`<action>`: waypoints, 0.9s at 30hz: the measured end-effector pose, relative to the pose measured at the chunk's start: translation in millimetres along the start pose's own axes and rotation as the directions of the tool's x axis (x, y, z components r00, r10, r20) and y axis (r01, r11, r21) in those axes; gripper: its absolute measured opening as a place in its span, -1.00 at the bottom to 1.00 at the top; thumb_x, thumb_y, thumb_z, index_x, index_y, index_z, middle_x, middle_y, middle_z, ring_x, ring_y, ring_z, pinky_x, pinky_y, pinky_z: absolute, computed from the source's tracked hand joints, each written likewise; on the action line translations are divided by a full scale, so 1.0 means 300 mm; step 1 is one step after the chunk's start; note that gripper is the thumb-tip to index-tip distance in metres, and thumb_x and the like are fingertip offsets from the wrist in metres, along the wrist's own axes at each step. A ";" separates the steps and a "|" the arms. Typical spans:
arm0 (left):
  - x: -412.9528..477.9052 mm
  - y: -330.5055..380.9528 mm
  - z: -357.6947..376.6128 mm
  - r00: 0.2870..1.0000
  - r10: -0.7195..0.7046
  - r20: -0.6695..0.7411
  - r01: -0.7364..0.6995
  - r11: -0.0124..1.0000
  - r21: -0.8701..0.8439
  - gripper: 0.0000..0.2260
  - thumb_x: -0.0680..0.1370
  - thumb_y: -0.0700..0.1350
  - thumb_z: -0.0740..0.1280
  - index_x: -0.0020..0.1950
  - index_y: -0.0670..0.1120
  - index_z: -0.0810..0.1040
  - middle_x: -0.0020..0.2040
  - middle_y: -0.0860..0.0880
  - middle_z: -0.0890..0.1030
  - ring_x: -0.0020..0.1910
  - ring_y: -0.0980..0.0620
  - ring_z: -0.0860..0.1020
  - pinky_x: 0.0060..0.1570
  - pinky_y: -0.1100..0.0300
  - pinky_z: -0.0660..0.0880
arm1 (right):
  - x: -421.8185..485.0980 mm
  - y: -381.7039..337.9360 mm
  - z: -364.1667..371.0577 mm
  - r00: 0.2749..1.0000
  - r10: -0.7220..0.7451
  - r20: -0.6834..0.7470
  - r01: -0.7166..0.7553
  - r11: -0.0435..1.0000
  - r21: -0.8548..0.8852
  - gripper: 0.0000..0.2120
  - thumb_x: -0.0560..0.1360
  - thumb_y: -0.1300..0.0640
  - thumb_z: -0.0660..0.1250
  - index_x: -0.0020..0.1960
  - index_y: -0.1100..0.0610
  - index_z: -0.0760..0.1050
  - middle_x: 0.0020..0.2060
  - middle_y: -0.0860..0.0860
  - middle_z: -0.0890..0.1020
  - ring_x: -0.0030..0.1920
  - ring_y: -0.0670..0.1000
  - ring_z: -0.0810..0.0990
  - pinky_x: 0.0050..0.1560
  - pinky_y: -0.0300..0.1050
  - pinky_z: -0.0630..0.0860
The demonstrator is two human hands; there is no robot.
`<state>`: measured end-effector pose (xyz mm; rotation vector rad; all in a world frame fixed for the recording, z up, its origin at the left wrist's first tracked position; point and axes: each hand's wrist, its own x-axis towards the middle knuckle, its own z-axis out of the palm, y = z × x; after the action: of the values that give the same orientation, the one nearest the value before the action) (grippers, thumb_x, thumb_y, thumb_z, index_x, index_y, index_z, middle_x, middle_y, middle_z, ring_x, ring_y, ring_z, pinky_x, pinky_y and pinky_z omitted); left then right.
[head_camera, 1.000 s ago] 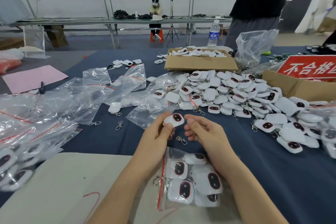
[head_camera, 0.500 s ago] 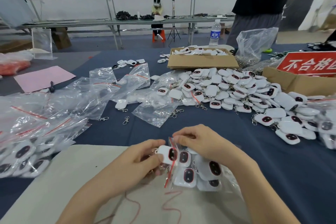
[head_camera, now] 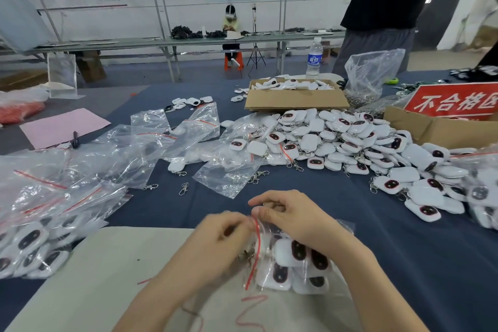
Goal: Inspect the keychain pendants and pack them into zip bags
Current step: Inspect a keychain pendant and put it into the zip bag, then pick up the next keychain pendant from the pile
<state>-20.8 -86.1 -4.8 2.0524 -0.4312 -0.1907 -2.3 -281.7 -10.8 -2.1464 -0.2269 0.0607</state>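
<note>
both hands work at the near middle of the surface. the left hand (head_camera: 223, 240) has its fingers curled tight against the mouth of a clear zip bag with a red seal strip (head_camera: 265, 246), gripping that open edge; whatever else sits inside the curl is hidden. the right hand (head_camera: 299, 215) pinches the far end of the same mouth between thumb and fingertips, its palm lying over the top of the bag. the bag lies on a pale beige mat (head_camera: 107, 277) and holds several white rounded-square keychain pendants with dark oval faces (head_camera: 289, 252), stacked loosely. a small metal clasp (head_camera: 246, 255) shows at the bag's mouth, just under the left hand.

to the far right a big heap of loose white pendants (head_camera: 336, 137) spreads over the dark blue cloth surface (head_camera: 404, 250). behind it stands a shallow brown cardboard box (head_camera: 296, 101) with more pendants inside. a red sign with white characters (head_camera: 455, 101) leans in another cardboard box at the right edge. crumpled empty clear zip bags (head_camera: 129, 153) lie to the left, and filled bags of pendants (head_camera: 29, 245) sit at the near left edge. a pink paper sheet (head_camera: 63, 127) lies far left.
</note>
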 end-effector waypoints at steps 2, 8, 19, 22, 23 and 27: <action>0.041 -0.002 -0.024 0.980 -0.046 -0.192 0.022 0.992 -0.125 -0.78 0.62 -0.17 0.31 -0.15 -0.03 0.70 -0.24 0.11 0.67 -0.39 0.19 0.50 -0.35 0.31 0.45 | -0.006 -0.002 -0.006 1.000 -0.009 -0.005 0.009 1.000 0.001 -0.84 0.60 -0.04 0.36 0.15 -0.14 0.65 -0.07 -0.18 0.73 -0.04 -0.28 0.65 0.07 -0.34 0.53; 0.251 0.024 -0.021 0.938 -0.300 -0.172 0.032 0.569 -0.821 -0.84 0.65 -0.15 0.29 0.03 -0.11 0.67 -0.27 0.01 0.60 -0.45 0.12 0.46 -0.47 0.30 0.42 | 0.013 0.000 -0.043 0.991 0.008 -0.136 -0.003 1.000 0.031 -0.83 0.63 0.00 0.30 0.16 -0.13 0.63 -0.11 -0.20 0.72 -0.08 -0.38 0.60 -0.10 -0.57 0.41; 0.354 -0.066 0.014 0.910 -0.410 -0.057 0.037 0.219 -0.975 -0.85 0.67 -0.20 0.21 0.06 -0.12 0.58 -0.27 -0.02 0.54 -0.36 0.10 0.48 -0.33 0.28 0.51 | 0.289 0.106 -0.195 0.876 0.049 -0.479 -0.240 0.907 -0.347 -0.65 0.67 0.10 0.14 0.44 0.02 0.44 0.35 0.07 0.49 0.29 0.11 0.50 0.16 0.00 0.42; 0.363 -0.072 0.018 0.907 -0.417 -0.053 0.046 0.224 -0.974 -0.84 0.67 -0.20 0.21 0.09 -0.14 0.58 -0.29 -0.02 0.55 -0.35 0.10 0.50 -0.33 0.27 0.53 | 0.364 0.109 -0.204 0.929 0.088 -0.359 -0.278 0.805 -0.525 -0.66 0.68 0.12 0.11 0.42 0.05 0.43 0.33 0.11 0.47 0.26 0.20 0.51 0.13 0.05 0.46; 0.365 -0.075 0.017 0.907 -0.417 -0.053 0.047 0.226 -0.973 -0.85 0.67 -0.20 0.21 0.09 -0.14 0.59 -0.30 -0.01 0.55 -0.36 0.11 0.51 -0.33 0.27 0.53 | 0.379 0.112 -0.203 0.940 0.113 -0.322 -0.288 0.769 -0.571 -0.66 0.68 0.12 0.11 0.42 0.06 0.42 0.33 0.12 0.44 0.24 0.23 0.52 0.12 0.07 0.47; 0.368 -0.079 0.019 0.909 -0.414 -0.048 0.052 0.226 -0.973 -0.84 0.67 -0.21 0.22 0.10 -0.16 0.60 -0.32 -0.01 0.58 -0.40 0.12 0.53 -0.37 0.27 0.56 | 0.396 0.120 -0.206 0.928 0.175 -0.328 -0.345 0.733 -0.586 -0.66 0.65 0.08 0.23 0.40 0.12 0.37 0.29 0.15 0.34 0.07 0.30 0.56 -0.08 0.02 0.42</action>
<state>84.8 -122.0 -23.6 0.8069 0.2338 -0.2390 127.5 -329.7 -1.3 -2.8293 0.2570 -0.1505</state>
